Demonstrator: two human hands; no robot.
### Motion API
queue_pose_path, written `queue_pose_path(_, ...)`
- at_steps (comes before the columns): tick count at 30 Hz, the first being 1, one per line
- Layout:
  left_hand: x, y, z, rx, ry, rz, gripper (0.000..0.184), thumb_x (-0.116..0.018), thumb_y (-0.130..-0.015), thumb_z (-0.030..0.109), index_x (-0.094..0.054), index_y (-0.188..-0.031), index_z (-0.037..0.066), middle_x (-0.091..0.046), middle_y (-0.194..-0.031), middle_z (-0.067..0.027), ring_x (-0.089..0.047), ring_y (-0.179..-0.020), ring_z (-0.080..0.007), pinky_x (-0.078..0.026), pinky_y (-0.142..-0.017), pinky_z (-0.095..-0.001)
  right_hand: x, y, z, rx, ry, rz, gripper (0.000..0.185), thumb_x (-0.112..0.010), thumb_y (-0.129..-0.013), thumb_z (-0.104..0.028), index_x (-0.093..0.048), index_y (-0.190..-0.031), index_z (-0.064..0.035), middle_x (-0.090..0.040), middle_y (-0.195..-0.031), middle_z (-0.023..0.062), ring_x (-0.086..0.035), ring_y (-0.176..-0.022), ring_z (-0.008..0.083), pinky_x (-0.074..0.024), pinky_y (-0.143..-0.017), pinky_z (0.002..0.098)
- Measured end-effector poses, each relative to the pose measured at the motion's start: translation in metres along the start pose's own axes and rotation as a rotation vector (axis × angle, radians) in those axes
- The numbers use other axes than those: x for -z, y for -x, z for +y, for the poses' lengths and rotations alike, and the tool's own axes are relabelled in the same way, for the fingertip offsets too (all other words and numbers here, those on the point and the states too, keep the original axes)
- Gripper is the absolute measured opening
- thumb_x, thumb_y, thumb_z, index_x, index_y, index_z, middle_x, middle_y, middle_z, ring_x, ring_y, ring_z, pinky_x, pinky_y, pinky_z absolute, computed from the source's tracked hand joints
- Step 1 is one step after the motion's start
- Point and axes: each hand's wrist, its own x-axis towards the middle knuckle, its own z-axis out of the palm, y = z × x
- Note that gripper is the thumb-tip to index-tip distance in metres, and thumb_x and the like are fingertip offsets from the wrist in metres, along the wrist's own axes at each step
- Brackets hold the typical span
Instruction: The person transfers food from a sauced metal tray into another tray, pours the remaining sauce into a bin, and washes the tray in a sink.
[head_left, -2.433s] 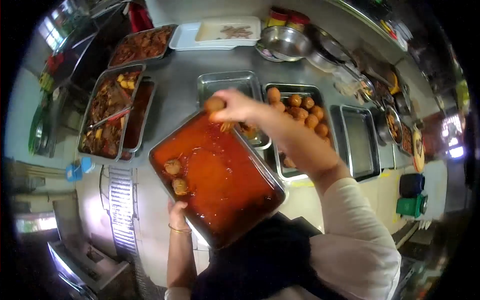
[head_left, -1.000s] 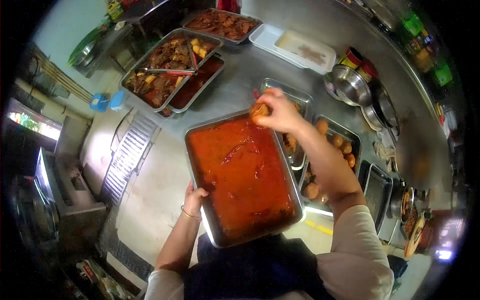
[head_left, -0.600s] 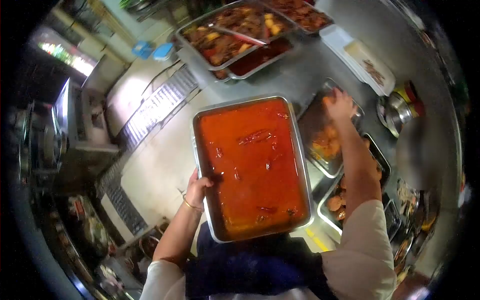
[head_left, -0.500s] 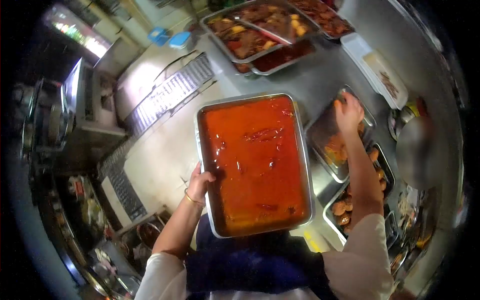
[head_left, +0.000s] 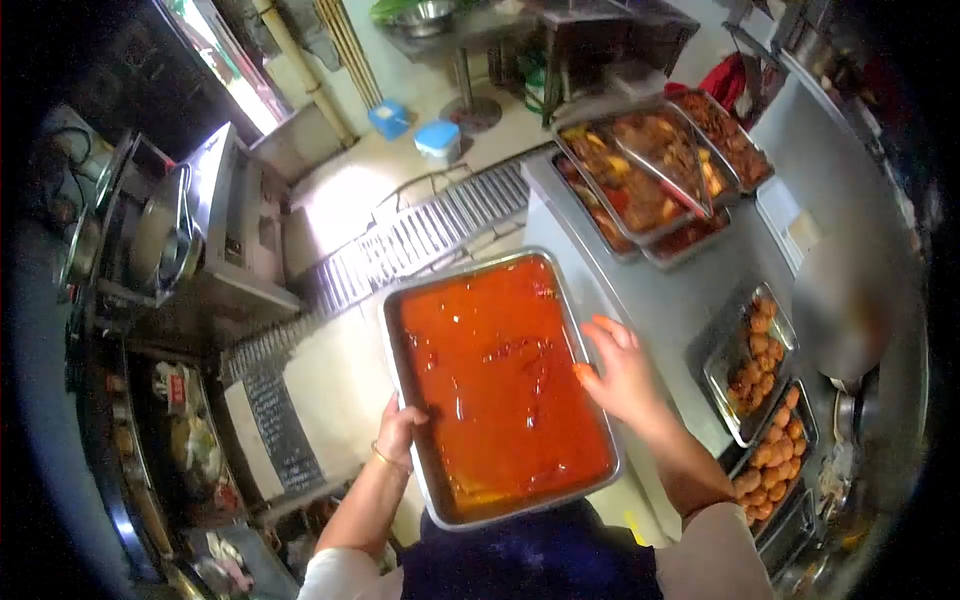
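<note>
A rectangular metal tray filled with glossy red-orange liquid is held in front of my body. Dark reddish pieces, perhaps chillies, float in the liquid. My left hand grips the tray's left rim, thumb on top and fingers hidden underneath. Beside the right rim, my right hand is open, with thumb and fingers apart and orange stains on the fingertips. Whether it touches the rim is hard to tell. Nothing shows in it.
On the metal counter at right lie a tray of brown pieces and a tray of round, egg-like items. Farther back, tongs rest on stacked food trays. A floor grate and a blue-lidded tub are at the far left.
My right hand has come back from a smaller tray on the counter to the right rim of the held tray. The view has shifted, while my left hand keeps its grip.
</note>
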Motion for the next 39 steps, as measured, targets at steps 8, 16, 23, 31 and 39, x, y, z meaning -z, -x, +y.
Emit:
queue_pose_path(8,0.092,-0.072,0.103,-0.058,-0.012,-0.037,0.05,-0.045,-0.065,-0.01,-0.045,-0.114,0.003,-0.057,-0.086,-0.0092,-0.057,-0.072,-0.022,-0.049,-0.065,-0.0314,-0.136,-0.065,-0.032,-0.321,-0.801,0.026,0.04,-0.049,-0.084,-0.002,-0.048,-0.124,-0.0018,-0.055,-0.076,0.0008,-0.051,-0.06,0.0071,-0.0419,-0.05,0.0218)
queue_pose_path(16,0.114,-0.117,0.204,-0.219,-0.083,-0.193,0.051,-0.052,-0.068,0.005,-0.046,-0.119,0.005,-0.057,-0.099,-0.0099,-0.059,-0.082,-0.0265,-0.052,-0.07,-0.0374,-0.168,-0.16,-0.1,-0.37,-0.902,0.068,0.041,-0.048,-0.079,0.002,-0.052,-0.12,-0.0007,-0.062,-0.089,0.0047,-0.055,-0.075,0.0091,-0.0457,-0.064,0.0235)
queue_pose_path(23,0.101,-0.147,0.244,-0.37,-0.191,-0.326,0.081,-0.052,-0.063,-0.001,-0.027,-0.139,0.012,-0.046,-0.124,-0.0128,-0.053,-0.096,-0.0283,-0.051,-0.072,-0.0383,-0.158,-0.199,-0.121,-0.313,-0.806,0.236,0.042,-0.055,-0.077,-0.009,-0.055,-0.118,-0.0028,-0.065,-0.089,0.0161,-0.063,-0.078,0.0249,-0.048,-0.071,0.0343)
queue_pose_path(31,0.069,-0.203,0.276,-0.289,-0.354,-0.558,0.082,-0.052,-0.062,-0.005,-0.028,-0.139,0.009,-0.047,-0.123,-0.01,-0.049,-0.103,-0.0249,-0.044,-0.084,-0.0367,-0.146,-0.17,-0.142,-0.432,-0.957,0.517,0.044,-0.05,-0.078,0.001,-0.05,-0.122,0.0033,-0.063,-0.106,0.0121,-0.06,-0.091,0.0161,-0.0469,-0.079,0.0281)
queue_pose_path(39,0.011,-0.192,0.262,-0.062,-0.439,-0.896,0.077,-0.046,-0.066,-0.007,-0.03,-0.139,0.009,-0.048,-0.124,-0.0108,-0.049,-0.109,-0.0252,-0.041,-0.093,-0.0347,-0.137,-0.064,-0.179,-0.775,-0.79,0.797,0.047,-0.05,-0.08,-0.001,-0.048,-0.126,0.0014,-0.06,-0.087,0.0023,-0.053,-0.074,0.0084,-0.046,-0.065,0.0248)
